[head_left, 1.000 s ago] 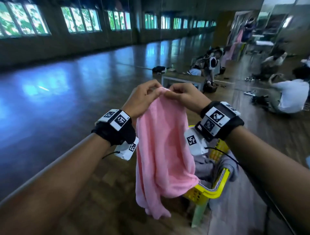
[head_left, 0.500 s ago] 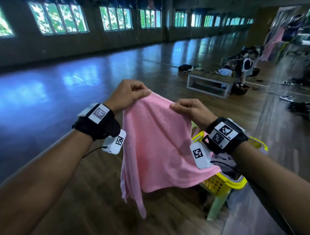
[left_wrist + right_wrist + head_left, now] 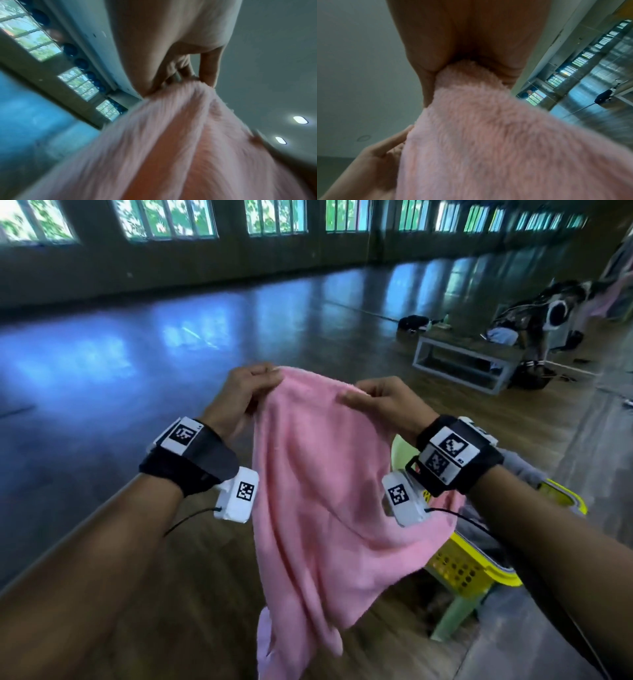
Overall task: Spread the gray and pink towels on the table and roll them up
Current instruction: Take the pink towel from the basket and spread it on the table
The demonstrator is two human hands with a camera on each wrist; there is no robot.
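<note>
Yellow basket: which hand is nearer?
Right. The right hand pinches the pink towel almost above the yellow basket, its wrist over the basket's near rim. The left hand grips the towel's other corner, farther left.

Pink towel (image 3: 318,491) — pinched between both hands

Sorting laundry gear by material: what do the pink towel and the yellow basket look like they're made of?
Pink towel: soft, fuzzy fabric, likely microfibre or fleece; the right wrist view shows raised pile and it drapes in loose folds.
Yellow basket: seemingly rigid moulded plastic, with perforated walls and a smooth rim.
</note>
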